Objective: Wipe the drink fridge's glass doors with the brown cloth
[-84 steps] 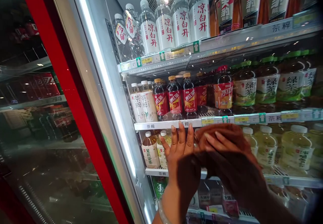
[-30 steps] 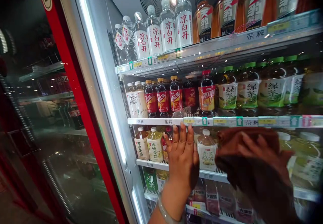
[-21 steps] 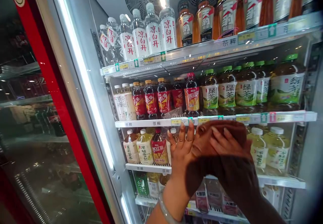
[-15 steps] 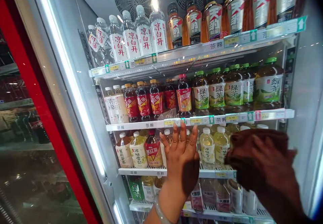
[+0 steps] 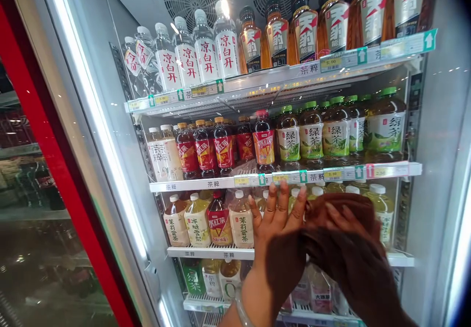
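My left hand point(image 5: 277, 238), with a pale bracelet point(image 5: 242, 310) at the wrist, is held up with its fingers spread. It seems to lie flat on the glass door in front of the drinks, and it holds nothing. Just to its right, my right hand point(image 5: 362, 258) presses a folded brown cloth point(image 5: 340, 206) under its fingers. The cloth's left edge comes close to my left hand; whether they touch I cannot tell. Behind both hands are bottles with white caps, partly hidden, and among those still showing is a jasmine tea bottle point(image 5: 243, 221).
Lit shelves hold clear water bottles point(image 5: 206, 52), amber bottles point(image 5: 305, 32), red-labelled tea point(image 5: 224, 145) and green tea point(image 5: 338, 130). A price strip point(image 5: 287, 177) runs above my fingertips. At left are a bright light tube point(image 5: 99, 121) and a red door frame point(image 5: 55, 155).
My right hand has moved left with the brown cloth, close to my left hand. The left hand keeps its spread pose, slightly lower and further right in view.
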